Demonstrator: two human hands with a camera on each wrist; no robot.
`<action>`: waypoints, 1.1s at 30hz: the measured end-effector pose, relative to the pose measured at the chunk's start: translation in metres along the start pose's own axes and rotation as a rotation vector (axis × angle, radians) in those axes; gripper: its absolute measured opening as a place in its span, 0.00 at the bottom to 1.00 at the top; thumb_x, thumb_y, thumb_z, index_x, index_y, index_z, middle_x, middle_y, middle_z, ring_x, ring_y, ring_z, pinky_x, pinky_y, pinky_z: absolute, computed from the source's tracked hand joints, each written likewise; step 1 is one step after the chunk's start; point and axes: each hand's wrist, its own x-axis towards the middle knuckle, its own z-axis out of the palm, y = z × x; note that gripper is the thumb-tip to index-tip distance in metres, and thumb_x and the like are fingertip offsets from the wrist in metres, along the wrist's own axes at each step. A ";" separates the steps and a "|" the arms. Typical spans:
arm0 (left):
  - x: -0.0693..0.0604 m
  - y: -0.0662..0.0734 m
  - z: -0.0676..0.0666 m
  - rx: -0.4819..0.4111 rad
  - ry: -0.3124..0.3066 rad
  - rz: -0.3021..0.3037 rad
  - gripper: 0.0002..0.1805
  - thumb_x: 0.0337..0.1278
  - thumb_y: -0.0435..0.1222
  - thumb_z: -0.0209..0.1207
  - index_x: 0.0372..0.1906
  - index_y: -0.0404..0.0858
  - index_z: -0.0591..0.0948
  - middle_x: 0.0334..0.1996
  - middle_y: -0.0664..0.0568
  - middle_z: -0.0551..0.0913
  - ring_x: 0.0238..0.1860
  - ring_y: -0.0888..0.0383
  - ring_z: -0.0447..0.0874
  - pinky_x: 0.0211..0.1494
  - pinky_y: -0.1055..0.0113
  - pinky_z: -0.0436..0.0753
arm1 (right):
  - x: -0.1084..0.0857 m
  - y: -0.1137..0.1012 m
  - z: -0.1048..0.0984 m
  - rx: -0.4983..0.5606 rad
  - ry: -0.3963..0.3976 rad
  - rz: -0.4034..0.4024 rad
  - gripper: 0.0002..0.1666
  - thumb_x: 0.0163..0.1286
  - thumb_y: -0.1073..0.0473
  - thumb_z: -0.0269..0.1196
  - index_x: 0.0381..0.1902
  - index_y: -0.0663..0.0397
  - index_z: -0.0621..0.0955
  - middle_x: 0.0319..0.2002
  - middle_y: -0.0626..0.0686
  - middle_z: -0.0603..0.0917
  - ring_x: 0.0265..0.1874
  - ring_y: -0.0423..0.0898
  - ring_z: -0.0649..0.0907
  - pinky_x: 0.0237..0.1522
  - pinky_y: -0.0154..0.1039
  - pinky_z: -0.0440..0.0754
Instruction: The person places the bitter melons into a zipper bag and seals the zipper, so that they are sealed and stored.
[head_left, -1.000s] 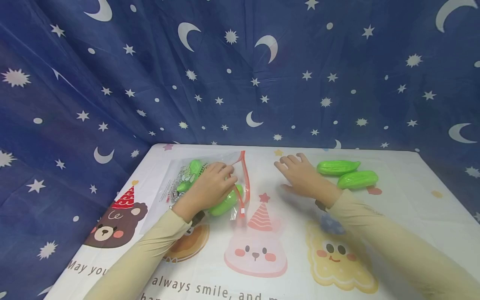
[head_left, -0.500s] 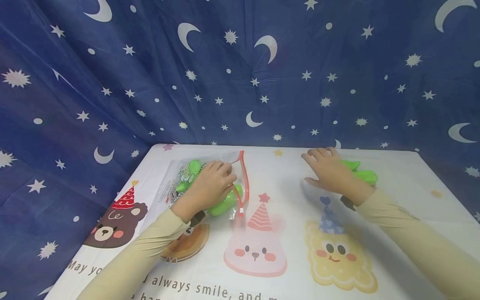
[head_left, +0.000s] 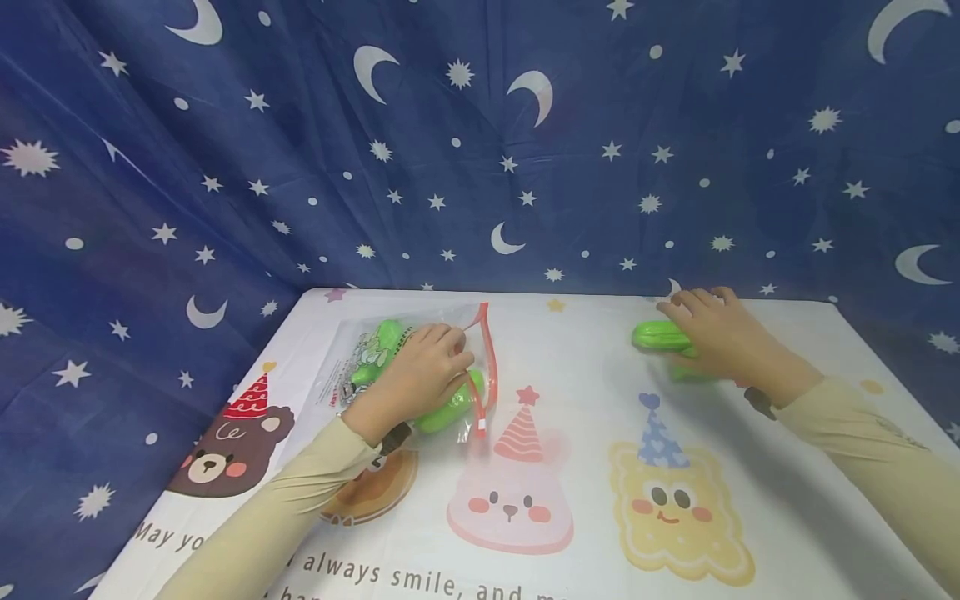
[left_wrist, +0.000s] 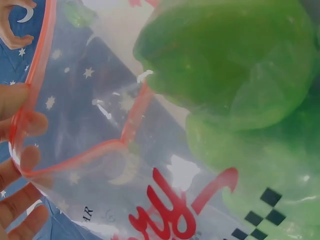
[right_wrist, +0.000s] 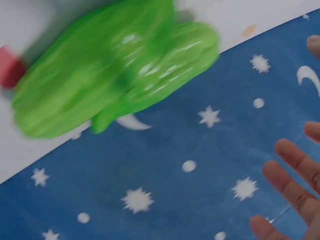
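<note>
Head: the left hand point(head_left: 420, 371) pinches the bag point(head_left: 492, 358); the right hand point(head_left: 723, 333), fingers spread wide, is over two gourds point(head_left: 658, 335), toward the bag's 3 o'clock.

Left wrist: a slipping pinch could let the mouth point(left_wrist: 75, 161) sag.

Right wrist: clumsy contact might roll them; long axes run 8–2, one stem point(right_wrist: 101, 121) toward 8.

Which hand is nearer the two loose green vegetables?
Right. The right hand is spread above the vegetables, partly covering them from the head view. The left hand is farther away, off to their left, pinching the bag's red rim.
</note>
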 end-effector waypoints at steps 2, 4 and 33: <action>0.000 0.000 0.001 -0.010 -0.003 0.000 0.05 0.50 0.39 0.64 0.32 0.44 0.80 0.36 0.50 0.75 0.41 0.52 0.73 0.51 0.58 0.74 | -0.006 0.007 -0.001 0.005 -0.021 -0.006 0.42 0.46 0.45 0.72 0.55 0.59 0.71 0.47 0.63 0.77 0.48 0.62 0.77 0.48 0.64 0.70; -0.001 0.000 0.003 -0.019 0.002 0.001 0.05 0.50 0.38 0.64 0.32 0.43 0.80 0.36 0.50 0.75 0.41 0.52 0.72 0.51 0.58 0.74 | -0.011 0.013 0.000 0.001 -0.036 -0.003 0.42 0.46 0.44 0.72 0.55 0.59 0.72 0.47 0.62 0.77 0.47 0.62 0.77 0.48 0.65 0.70; -0.003 0.001 0.012 -0.031 0.086 0.051 0.06 0.48 0.38 0.65 0.29 0.42 0.79 0.34 0.49 0.75 0.40 0.51 0.73 0.49 0.59 0.74 | -0.055 0.060 0.042 0.031 -0.163 0.060 0.37 0.43 0.50 0.72 0.50 0.61 0.75 0.43 0.61 0.79 0.44 0.60 0.78 0.46 0.63 0.72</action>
